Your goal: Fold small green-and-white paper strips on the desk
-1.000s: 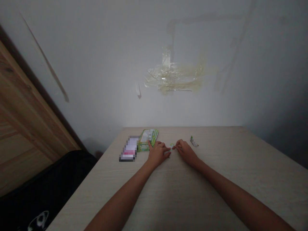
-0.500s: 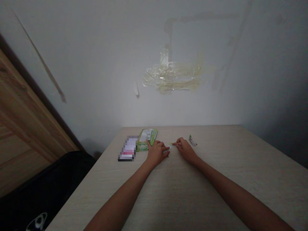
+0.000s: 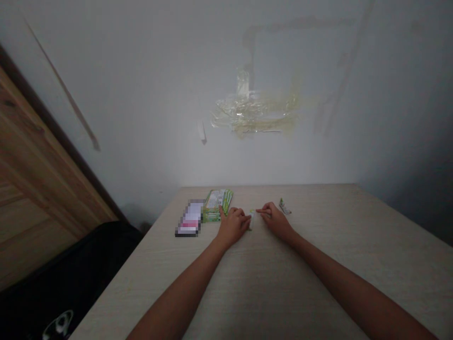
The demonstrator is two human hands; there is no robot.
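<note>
Right of the left hand [image 3: 232,225], at its bunched fingertips, lies the strip [image 3: 251,220], long axis pointing away. The right hand [image 3: 278,222], fingers close together, sits slightly apart beside its far end. Whether either pinches anything, I cannot tell.

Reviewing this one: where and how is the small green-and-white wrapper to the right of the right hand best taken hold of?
Probably best pinched across the narrow middle of the small green-and-white wrapper, from above and its right side. It looks long and slim, lies slantwise on the tabletop, and the right hand sits close on its left.
</note>
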